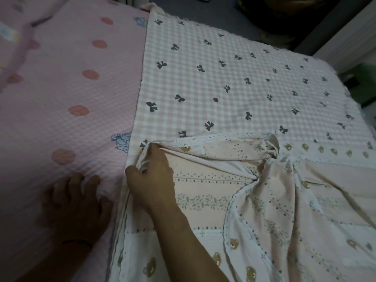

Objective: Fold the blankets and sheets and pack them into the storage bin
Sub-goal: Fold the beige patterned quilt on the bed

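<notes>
On top of a pink dotted bedspread [67,94] lies a checked sheet with dark bows [234,78], spread flat, its left edge running straight down the bed, its far edge frayed. Over the near part of it sits a peach sheet with bears and lace trim [274,200], rumpled, bunched into a twisted knot of folds near centre-right, lace edge curving down through the middle. Right hand [152,180] reaches in from lower centre, forearm across the peach sheet, fingers and thumb curled round the gathered left corner of the layered sheets, pinching the white folded edges right at the boundary with the bedspread. Left hand [75,202] rests on the bedspread just beside that edge, fingers bent and pressing into the pink fabric, a small fold of it bunched between the fingertips; real grip or plain press, cannot tell. Dark band on the left wrist. Top right: dark floor [234,15], a white furniture edge [350,33] and something green [366,78] off the bed's corner, all blurry. Storage bin not identifiable in view.
</notes>
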Tool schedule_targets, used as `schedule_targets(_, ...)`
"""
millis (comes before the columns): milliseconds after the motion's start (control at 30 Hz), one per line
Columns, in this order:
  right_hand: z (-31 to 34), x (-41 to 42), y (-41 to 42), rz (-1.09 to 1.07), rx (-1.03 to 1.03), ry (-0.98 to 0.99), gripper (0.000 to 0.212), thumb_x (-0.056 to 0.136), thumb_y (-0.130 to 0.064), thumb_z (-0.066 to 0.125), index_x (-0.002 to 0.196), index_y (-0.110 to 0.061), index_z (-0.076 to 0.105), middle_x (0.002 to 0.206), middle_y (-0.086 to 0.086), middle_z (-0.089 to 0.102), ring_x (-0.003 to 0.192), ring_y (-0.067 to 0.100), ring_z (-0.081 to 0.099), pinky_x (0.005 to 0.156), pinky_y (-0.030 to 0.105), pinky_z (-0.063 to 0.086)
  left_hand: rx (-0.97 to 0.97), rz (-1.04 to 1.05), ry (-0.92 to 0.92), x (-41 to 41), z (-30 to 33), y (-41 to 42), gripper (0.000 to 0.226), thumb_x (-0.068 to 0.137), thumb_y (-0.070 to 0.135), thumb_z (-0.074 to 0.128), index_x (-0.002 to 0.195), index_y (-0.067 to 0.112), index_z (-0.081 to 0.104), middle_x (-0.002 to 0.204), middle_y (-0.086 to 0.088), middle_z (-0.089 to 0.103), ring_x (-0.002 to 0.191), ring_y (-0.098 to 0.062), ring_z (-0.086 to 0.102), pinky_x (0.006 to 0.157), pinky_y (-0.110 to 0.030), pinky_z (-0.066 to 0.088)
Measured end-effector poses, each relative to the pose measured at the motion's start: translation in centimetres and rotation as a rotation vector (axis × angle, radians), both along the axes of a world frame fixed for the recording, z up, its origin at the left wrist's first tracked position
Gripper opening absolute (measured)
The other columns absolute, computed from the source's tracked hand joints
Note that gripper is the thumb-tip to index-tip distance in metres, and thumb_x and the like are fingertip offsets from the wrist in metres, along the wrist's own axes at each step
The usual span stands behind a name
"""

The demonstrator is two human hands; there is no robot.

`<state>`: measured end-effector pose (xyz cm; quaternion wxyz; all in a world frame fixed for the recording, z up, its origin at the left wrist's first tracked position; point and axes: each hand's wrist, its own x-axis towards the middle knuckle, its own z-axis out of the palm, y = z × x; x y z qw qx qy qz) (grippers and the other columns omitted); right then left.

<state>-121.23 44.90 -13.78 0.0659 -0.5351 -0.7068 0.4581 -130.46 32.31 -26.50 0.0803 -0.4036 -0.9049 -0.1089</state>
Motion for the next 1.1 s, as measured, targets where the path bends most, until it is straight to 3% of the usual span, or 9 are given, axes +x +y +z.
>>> schedule_targets(133, -1.2, -2.6, 1.9, -0.101, -0.227, 0.13, 0.065, 0.082, -0.029, 0.065, 0.14, -0.009, 0.042, 0.146, 0.012, 0.036, 0.13, 0.034, 0.045, 0.109, 0.051, 0.042, 0.021, 0.008, -0.001, 0.2, -0.1, 0.1, 0.048, 0.078, 0.034, 0.046, 0.116, 0.009, 0.064, 0.129, -0.02, 0.051, 0.12, -0.047, 0.043, 0.106, -0.06, 0.024)
schedule_targets(267, -1.7, -2.5, 1.7, -0.321, -0.471, 0.461, 0.077, 0.08, -0.013, 0.066, 0.146, -0.032, 0.031, 0.133, 0.007, 0.05, 0.114, 0.021, 0.057, 0.102, 0.041, 0.05, -0.016, 0.003, 0.014, 0.1, -0.1, 0.1, 0.049, 0.08, 0.036, 0.044, 0.117, 0.01, 0.063, 0.129, -0.019, 0.051, 0.12, -0.046, 0.045, 0.106, -0.061, 0.026)
schedule_targets(367, -0.3, -0.8, -0.8, -0.019, -0.285, 0.508, 0.076, 0.08, -0.015, 0.062, 0.147, -0.041, 0.039, 0.146, -0.002, 0.045, 0.124, 0.014, 0.055, 0.103, 0.037, 0.051, -0.052, 0.008, 0.02, 0.2, -0.2, 0.1, 0.05, 0.079, 0.038, 0.044, 0.117, 0.011, 0.062, 0.128, -0.02, 0.051, 0.119, -0.046, 0.045, 0.104, -0.061, 0.027)
schedule_targets(533, -1.6, 6.9, -2.1, 0.101, 0.22, 0.296, 0.062, 0.091, -0.024, 0.046, 0.151, -0.039, 0.039, 0.169, -0.013, 0.012, 0.143, -0.016, 0.023, 0.11, 0.013, 0.037, -0.047, 0.009, 0.055, -0.2, -0.5, 0.0, 0.046, 0.077, 0.035, 0.048, 0.114, 0.012, 0.064, 0.126, -0.018, 0.052, 0.118, -0.045, 0.047, 0.104, -0.06, 0.029)
schedule_targets(600, -3.4, 9.1, -2.8, 0.037, 0.262, 0.148, 0.057, 0.095, -0.03, 0.044, 0.151, -0.033, 0.038, 0.166, -0.009, 0.025, 0.151, -0.001, 0.021, 0.121, 0.028, 0.029, -0.03, 0.002, 0.062, -0.1, -0.7, -0.1, 0.045, 0.077, 0.033, 0.05, 0.114, 0.012, 0.063, 0.126, -0.018, 0.053, 0.117, -0.045, 0.048, 0.103, -0.06, 0.03)
schedule_targets(700, -5.9, 5.4, -2.2, 0.345, 0.299, -0.038, 0.06, 0.095, -0.028, 0.038, 0.155, -0.025, 0.035, 0.167, -0.001, 0.023, 0.156, 0.016, 0.009, 0.125, 0.056, 0.006, -0.037, 0.003, 0.046, -0.3, -0.7, -0.1, 0.046, 0.076, 0.033, 0.053, 0.117, 0.013, 0.062, 0.128, -0.017, 0.052, 0.121, -0.045, 0.046, 0.105, -0.061, 0.028)
schedule_targets(800, -5.9, 0.4, -0.5, 0.568, 0.349, -0.024, 0.061, 0.094, -0.023, 0.041, 0.155, -0.02, 0.035, 0.169, 0.005, 0.017, 0.157, 0.019, 0.007, 0.124, 0.059, 0.007, -0.032, 0.004, 0.012, -0.3, -1.0, -0.2, 0.048, 0.077, 0.033, 0.053, 0.119, 0.013, 0.063, 0.131, -0.019, 0.052, 0.122, -0.046, 0.045, 0.106, -0.064, 0.027)
schedule_targets(900, -4.5, 3.3, -1.3, 0.334, 0.434, 0.07, 0.056, 0.1, -0.027, 0.041, 0.155, -0.023, 0.038, 0.168, -0.001, 0.021, 0.156, 0.012, 0.011, 0.126, 0.05, 0.011, -0.032, 0.008, -0.06, -0.6, -1.0, -0.2, 0.049, 0.076, 0.033, 0.052, 0.118, 0.011, 0.062, 0.13, -0.02, 0.051, 0.12, -0.046, 0.045, 0.104, -0.065, 0.029)
schedule_targets(1100, -9.5, 11.3, -4.1, 0.302, 0.429, -0.599, 0.084, 0.099, -0.068, 0.024, 0.16, -0.028, -0.017, 0.165, 0.004, -0.03, 0.151, 0.029, -0.031, 0.12, 0.066, -0.009, -0.1, -0.003, -0.08, -0.5, -0.8, -0.3, 0.047, 0.082, 0.033, 0.046, 0.123, 0.012, 0.057, 0.132, -0.021, 0.047, 0.124, -0.047, 0.042, 0.107, -0.065, 0.026)
